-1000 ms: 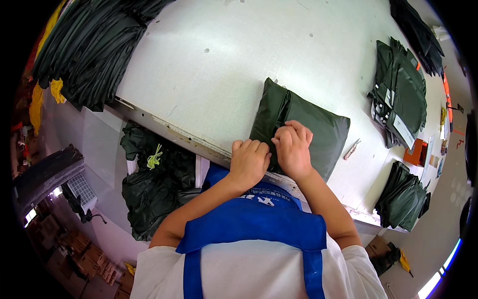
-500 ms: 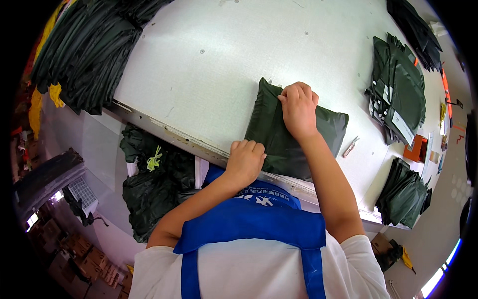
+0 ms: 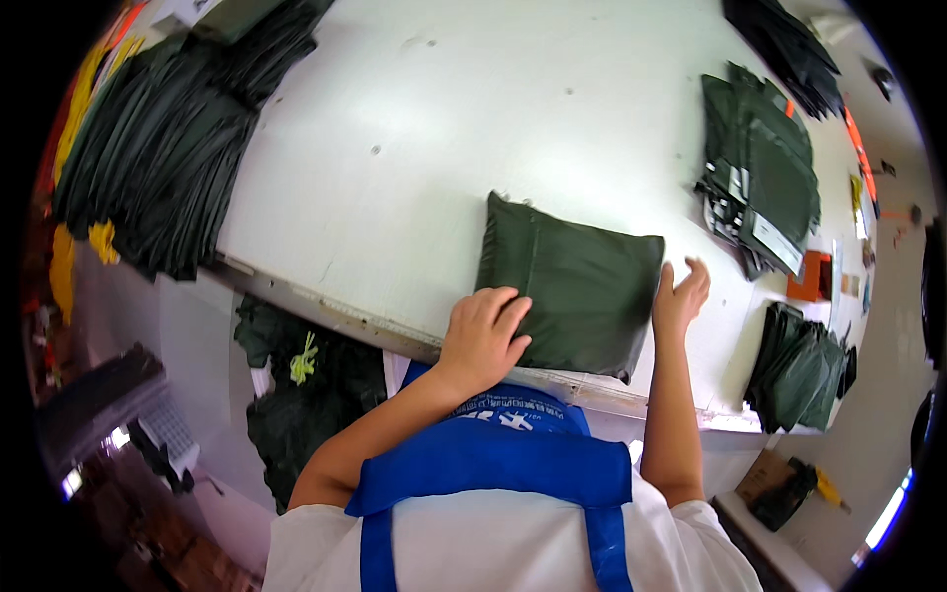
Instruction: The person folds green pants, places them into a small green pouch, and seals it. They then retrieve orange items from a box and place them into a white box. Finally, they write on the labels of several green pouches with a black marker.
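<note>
A dark green folded fabric pack [image 3: 582, 286] lies flat at the table's front edge, with a vertical seam near its left side. My left hand [image 3: 483, 337] rests on the pack's lower left edge, palm down, its fingers spread and not gripping. Just beyond the pack's right edge is my right hand [image 3: 682, 296], thumb and fingers apart, with nothing visible in it. The small pair of snips seen earlier on the table does not show now; my right hand covers about that spot.
Stacked dark green fabric pieces [image 3: 158, 158] hang over the table's left edge. Tagged green packs [image 3: 764, 168] lie at the right, near an orange box [image 3: 811, 276] and another green pile [image 3: 797, 365]. Below the table edge sits a dark bundle [image 3: 306, 414] with a yellow-green tie [image 3: 304, 359].
My right hand has let go of the pack's top and moved right, off it. The pack now lies flatter and smoother. My left hand has shifted slightly onto its edge. The view has moved a little.
</note>
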Tool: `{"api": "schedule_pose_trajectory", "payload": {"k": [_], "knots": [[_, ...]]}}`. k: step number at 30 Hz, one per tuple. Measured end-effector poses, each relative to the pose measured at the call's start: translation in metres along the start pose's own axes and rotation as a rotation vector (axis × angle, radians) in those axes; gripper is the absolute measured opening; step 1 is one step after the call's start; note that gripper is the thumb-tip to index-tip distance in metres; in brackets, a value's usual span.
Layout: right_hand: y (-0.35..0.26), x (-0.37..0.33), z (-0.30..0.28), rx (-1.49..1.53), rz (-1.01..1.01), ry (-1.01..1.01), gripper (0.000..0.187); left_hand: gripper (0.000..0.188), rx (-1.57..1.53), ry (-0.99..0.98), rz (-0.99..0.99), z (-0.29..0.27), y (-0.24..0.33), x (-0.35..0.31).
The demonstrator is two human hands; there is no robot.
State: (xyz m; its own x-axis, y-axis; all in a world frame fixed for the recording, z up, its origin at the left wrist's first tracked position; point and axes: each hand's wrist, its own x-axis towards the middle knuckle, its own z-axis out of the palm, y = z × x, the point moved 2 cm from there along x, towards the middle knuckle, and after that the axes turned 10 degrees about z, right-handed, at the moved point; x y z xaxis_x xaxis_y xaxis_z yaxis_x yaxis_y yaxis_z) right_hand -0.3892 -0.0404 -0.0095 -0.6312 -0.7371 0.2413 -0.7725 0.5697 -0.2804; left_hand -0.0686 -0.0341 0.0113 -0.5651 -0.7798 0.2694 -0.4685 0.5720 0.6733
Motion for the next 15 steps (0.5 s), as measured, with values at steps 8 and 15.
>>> {"api": "schedule_pose_trajectory", "payload": {"k": [8, 15], "knots": [[-0.006, -0.054, -0.026, 0.503, 0.362, -0.822, 0.053, 0.066, 0.258, -0.254, 0.127, 0.029, 0.022, 0.052], [0.216, 0.153, -0.078, 0.411, 0.123, -0.286, 0.030, 0.061, 0.437, -0.266, 0.003, 0.039, 0.004, 0.029]]}}
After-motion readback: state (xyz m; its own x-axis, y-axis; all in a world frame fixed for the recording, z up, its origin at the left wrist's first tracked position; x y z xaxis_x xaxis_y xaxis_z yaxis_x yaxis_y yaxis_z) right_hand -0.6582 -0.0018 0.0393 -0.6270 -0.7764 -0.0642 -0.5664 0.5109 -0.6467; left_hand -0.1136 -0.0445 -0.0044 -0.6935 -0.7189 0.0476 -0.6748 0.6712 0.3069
